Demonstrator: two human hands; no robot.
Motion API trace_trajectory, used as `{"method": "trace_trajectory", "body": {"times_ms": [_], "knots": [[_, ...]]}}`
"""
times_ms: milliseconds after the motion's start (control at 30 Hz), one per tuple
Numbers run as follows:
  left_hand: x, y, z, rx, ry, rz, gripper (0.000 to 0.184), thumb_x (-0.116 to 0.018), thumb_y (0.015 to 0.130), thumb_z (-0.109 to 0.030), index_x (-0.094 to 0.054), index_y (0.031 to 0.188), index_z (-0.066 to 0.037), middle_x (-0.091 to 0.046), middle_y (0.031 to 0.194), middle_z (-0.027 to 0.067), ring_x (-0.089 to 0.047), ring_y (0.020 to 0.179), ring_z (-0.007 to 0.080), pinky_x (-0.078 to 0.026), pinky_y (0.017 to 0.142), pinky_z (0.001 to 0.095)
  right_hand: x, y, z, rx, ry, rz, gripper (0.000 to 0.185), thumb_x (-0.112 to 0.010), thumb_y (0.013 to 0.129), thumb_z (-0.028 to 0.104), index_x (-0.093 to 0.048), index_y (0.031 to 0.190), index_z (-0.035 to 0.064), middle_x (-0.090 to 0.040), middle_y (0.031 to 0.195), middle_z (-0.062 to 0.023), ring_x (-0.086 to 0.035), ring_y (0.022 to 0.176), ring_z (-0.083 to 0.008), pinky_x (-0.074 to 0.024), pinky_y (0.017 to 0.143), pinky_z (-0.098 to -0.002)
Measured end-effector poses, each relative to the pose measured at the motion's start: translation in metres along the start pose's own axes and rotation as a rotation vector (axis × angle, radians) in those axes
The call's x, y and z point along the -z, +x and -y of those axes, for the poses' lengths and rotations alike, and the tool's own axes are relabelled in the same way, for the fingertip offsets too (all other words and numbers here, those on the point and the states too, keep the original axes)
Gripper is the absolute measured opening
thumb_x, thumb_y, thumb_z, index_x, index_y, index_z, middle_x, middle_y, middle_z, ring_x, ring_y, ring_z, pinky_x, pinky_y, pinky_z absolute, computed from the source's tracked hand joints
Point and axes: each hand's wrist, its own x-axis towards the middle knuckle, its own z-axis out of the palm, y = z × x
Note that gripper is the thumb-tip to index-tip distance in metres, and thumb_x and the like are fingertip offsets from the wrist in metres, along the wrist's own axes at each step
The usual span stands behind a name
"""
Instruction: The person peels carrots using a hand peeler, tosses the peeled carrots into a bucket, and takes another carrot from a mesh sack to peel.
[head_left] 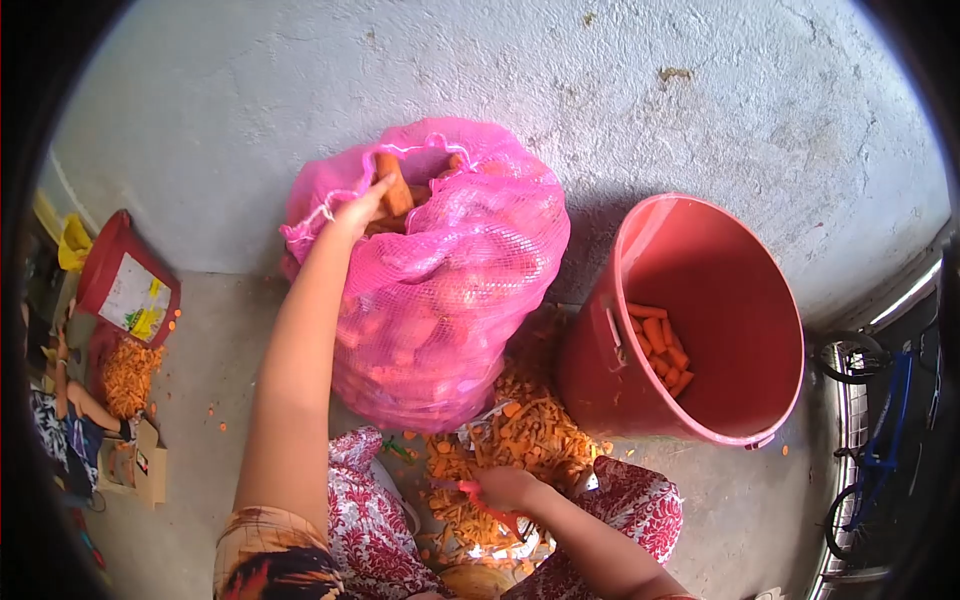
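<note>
Gripping 1 carrot (396,187) at the mouth of the pink mesh sack (450,300), upper centre of the frame, the person's left hand (365,207) has its fingers closed around it, with more carrots showing inside the sack. At lower centre the right hand (505,490) is wrapped around a red tool (466,487), its kind too blurred for me to tell, over a heap of orange peelings (530,430). Right of centre a red bucket (720,290) holds carrot pieces (657,345), and at far left another person (65,430) is near a 2nd red bucket (106,265).
</note>
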Motion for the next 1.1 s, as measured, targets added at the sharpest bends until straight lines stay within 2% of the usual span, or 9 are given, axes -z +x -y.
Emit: {"method": "trace_trajectory", "body": {"times_ms": [100,200,367,500,600,700,800,933,1100], "knots": [[0.006,-0.035,-0.038,-0.16,-0.292,0.248,0.049,-0.052,0.082,-0.033,-0.037,0.117,-0.001,-0.051,0.105,0.0151,-0.053,0.096,0.0268,-0.043,0.082,0.0388,-0.006,-0.002,-0.002,0.021,0.029,-0.018,0.038,-0.05,0.075,0.028,-0.046,0.104,0.0031,-0.058,0.09,-0.0198,-0.056,0.084,-0.0338,-0.0429,0.071,-0.0426],[-0.002,-0.096,-0.079,-0.229,-0.441,0.333,0.047,-0.052,0.082,-0.032,-0.039,0.114,0.0,-0.053,0.1,0.0128,-0.054,0.093,0.0233,-0.045,0.079,0.0386,-0.008,-0.008,0.004,0.005,0.006,-0.049,0.037,-0.05,0.075,0.027,-0.047,0.103,0.0037,-0.058,0.09,-0.0194,-0.056,0.084,-0.0333,-0.0427,0.071,-0.0425],[-0.004,-0.177,-0.098,-0.164,-0.538,0.512,0.038,-0.05,0.084,-0.031,-0.043,0.108,-0.002,-0.054,0.091,0.009,-0.054,0.083,0.019,-0.044,0.075,0.0294,-0.017,-0.015,0.007,0.034,-0.029,-0.072,0.035,-0.05,0.075,0.026,-0.049,0.101,0.0038,-0.059,0.089,-0.0179,-0.057,0.083,-0.0322,-0.0429,0.07,-0.041],[-0.019,-0.237,-0.078,0.086,-0.683,0.352,0.039,-0.055,0.08,-0.029,-0.044,0.106,-0.003,-0.055,0.09,0.0102,-0.055,0.081,0.0204,-0.047,0.071,0.0319,-0.011,-0.025,0.005,0.046,0.012,-0.018,0.03,-0.051,0.074,0.023,-0.051,0.098,0.0059,-0.059,0.086,-0.0173,-0.058,0.081,-0.0323,-0.0431,0.069,-0.0396],[-0.024,-0.272,-0.052,0.232,-0.749,0.339,0.04,-0.059,0.077,-0.027,-0.043,0.105,-0.003,-0.056,0.088,0.0106,-0.058,0.072,0.0218,-0.05,0.062,0.034,-0.017,-0.027,-0.004,0.013,0.131,-0.167,0.027,-0.05,0.073,0.02,-0.054,0.096,0.0061,-0.059,0.085,-0.0175,-0.057,0.082,-0.0325,-0.0427,0.07,-0.0401],[-0.025,-0.294,-0.015,0.278,-0.738,0.307,0.037,-0.058,0.078,-0.023,-0.044,0.106,-0.004,-0.055,0.09,0.0084,-0.056,0.081,0.0196,-0.047,0.069,0.032,-0.011,-0.043,0.002,0.037,-0.027,-0.284,0.027,-0.052,0.074,0.022,-0.052,0.097,0.0073,-0.059,0.086,-0.017,-0.056,0.081,-0.0337,-0.0426,0.068,-0.0401],[-0.027,-0.325,-0.001,0.109,-0.466,0.187,0.039,-0.061,0.076,-0.02,-0.044,0.108,-0.003,-0.054,0.09,0.0058,-0.054,0.085,0.0154,-0.046,0.073,0.032,-0.018,-0.049,-0.005,0.03,0.018,-0.371,0.028,-0.054,0.074,0.023,-0.052,0.097,0.0067,-0.059,0.086,-0.0177,-0.056,0.082,-0.0347,-0.0423,0.069,-0.0403],[-0.03,-0.344,0.051,-0.354,-0.133,-0.182,0.04,-0.065,0.072,-0.012,-0.045,0.104,-0.001,-0.054,0.094,0.0052,-0.054,0.085,0.0137,-0.042,0.078,0.0245,-0.026,-0.059,-0.005,-0.035,0.055,-0.498,0.03,-0.055,0.073,0.022,-0.052,0.095,0.0021,-0.058,0.084,-0.0208,-0.055,0.083,-0.0356,-0.0417,0.07,-0.0412],[-0.036,-0.387,0.066,0.194,-0.645,-0.179,0.03,-0.063,0.075,-0.017,-0.049,0.098,-0.005,-0.056,0.087,0.0056,-0.055,0.079,0.0189,-0.047,0.073,0.0295,-0.038,-0.059,0.007,-0.065,0.199,-0.855,0.025,-0.052,0.075,0.021,-0.047,0.091,0.0021,-0.058,0.077,-0.0234,-0.056,0.077,-0.0381,-0.043,0.067,-0.0452]]}}
